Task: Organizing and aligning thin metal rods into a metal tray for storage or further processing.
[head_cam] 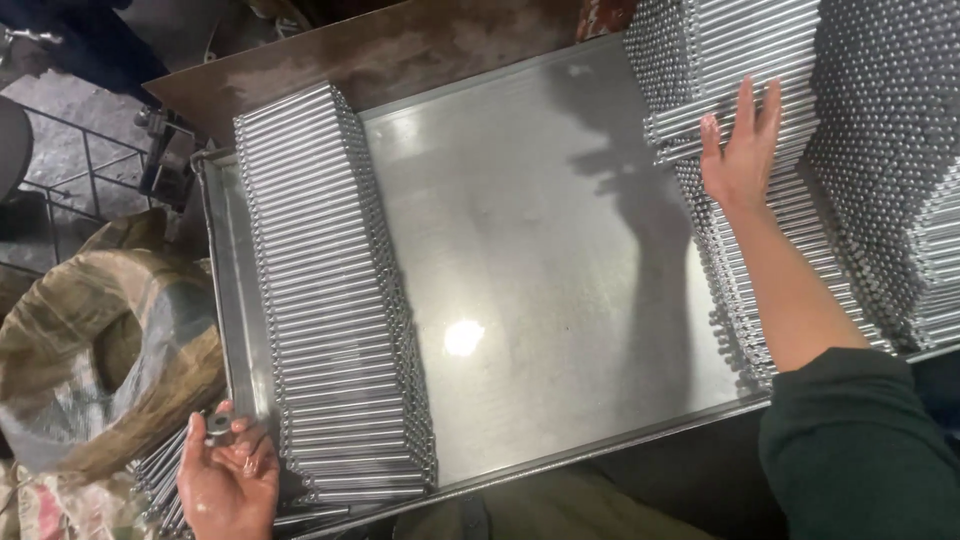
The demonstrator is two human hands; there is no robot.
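Nearest the camera, the left hand [228, 478] is cupped, palm up, fingers closed around the ends of a small bundle of metal rods [160, 478] at the lower left corner of the steel tray [560, 300]; the grip looks loose, though the view is dim there. Beside it lies a neat stack of rods [335, 300] (ends aligned). On the left sits a coil of wire in sacking [100, 350]. Farther off, the right hand [742, 150] rests flat, fingers spread, on the tall pile of rods [800, 150].
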